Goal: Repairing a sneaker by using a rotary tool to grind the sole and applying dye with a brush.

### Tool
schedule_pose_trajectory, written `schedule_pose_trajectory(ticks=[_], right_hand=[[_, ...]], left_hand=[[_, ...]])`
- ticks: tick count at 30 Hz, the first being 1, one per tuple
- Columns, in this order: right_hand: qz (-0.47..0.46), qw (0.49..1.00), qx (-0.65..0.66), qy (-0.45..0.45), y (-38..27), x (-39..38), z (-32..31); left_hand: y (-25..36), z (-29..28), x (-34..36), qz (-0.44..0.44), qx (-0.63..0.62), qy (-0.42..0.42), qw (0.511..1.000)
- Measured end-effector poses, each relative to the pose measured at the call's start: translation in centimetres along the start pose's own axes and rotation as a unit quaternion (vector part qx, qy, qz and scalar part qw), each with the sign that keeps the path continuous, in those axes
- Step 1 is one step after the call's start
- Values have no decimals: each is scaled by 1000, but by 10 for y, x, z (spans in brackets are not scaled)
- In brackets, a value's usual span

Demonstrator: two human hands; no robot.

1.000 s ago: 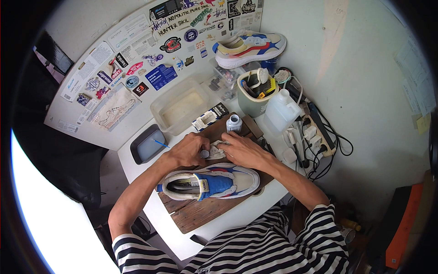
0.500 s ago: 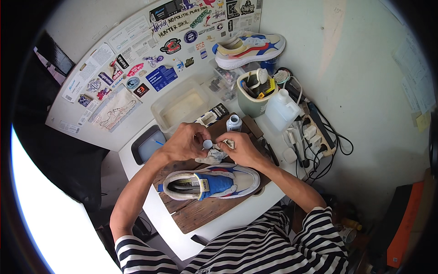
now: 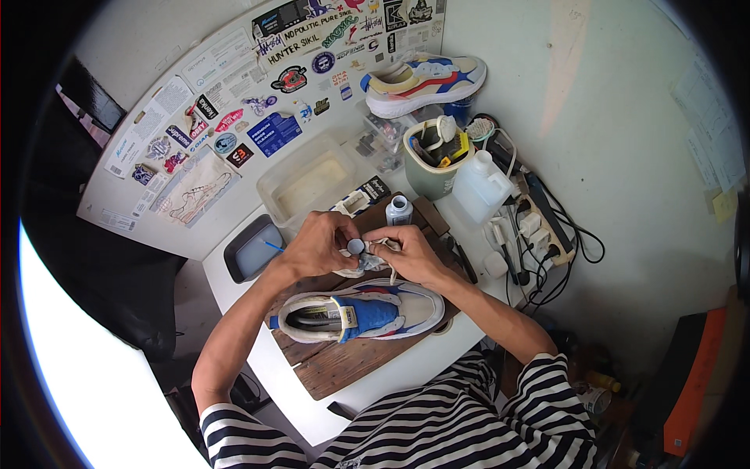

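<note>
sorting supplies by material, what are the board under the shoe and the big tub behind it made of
The brown slatted board under the white-and-blue sneaker looks like unfinished wood: visible grain, plank seams. The translucent rectangular tub seems to be matte plastic: cloudy walls, rounded rim.

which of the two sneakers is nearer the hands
The sneaker on the wooden board, just below both hands; the other sneaker sits far back against the stickered wall.

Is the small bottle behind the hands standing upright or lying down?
Upright. The small bottle stands on the wooden board with its cap on top.

Head-worn fisheye, steeply down, close.
</note>
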State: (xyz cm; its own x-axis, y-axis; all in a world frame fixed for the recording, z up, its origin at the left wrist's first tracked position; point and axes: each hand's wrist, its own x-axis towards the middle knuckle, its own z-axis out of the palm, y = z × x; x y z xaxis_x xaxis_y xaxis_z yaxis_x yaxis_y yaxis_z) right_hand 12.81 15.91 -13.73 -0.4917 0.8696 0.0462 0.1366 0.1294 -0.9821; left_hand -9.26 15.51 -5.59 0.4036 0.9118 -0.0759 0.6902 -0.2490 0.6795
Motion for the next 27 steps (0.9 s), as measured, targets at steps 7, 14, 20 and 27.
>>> schedule_pose_trajectory(ticks=[7, 14, 20, 27], right_hand=[[21, 1000, -11, 20, 3, -2, 5], [-62, 996, -3, 63, -1, -5, 9], [-54, 995, 23, 85, -2, -8, 11], [-56, 993, 15, 99, 4, -8, 12]], left_hand=[[3, 3, 1, -25, 10, 12, 1000], [1, 4, -1, -32, 1, 30, 999], [0, 6, -1, -54, 2, 43, 998], [0, 13, 0, -84, 22, 76, 993]])
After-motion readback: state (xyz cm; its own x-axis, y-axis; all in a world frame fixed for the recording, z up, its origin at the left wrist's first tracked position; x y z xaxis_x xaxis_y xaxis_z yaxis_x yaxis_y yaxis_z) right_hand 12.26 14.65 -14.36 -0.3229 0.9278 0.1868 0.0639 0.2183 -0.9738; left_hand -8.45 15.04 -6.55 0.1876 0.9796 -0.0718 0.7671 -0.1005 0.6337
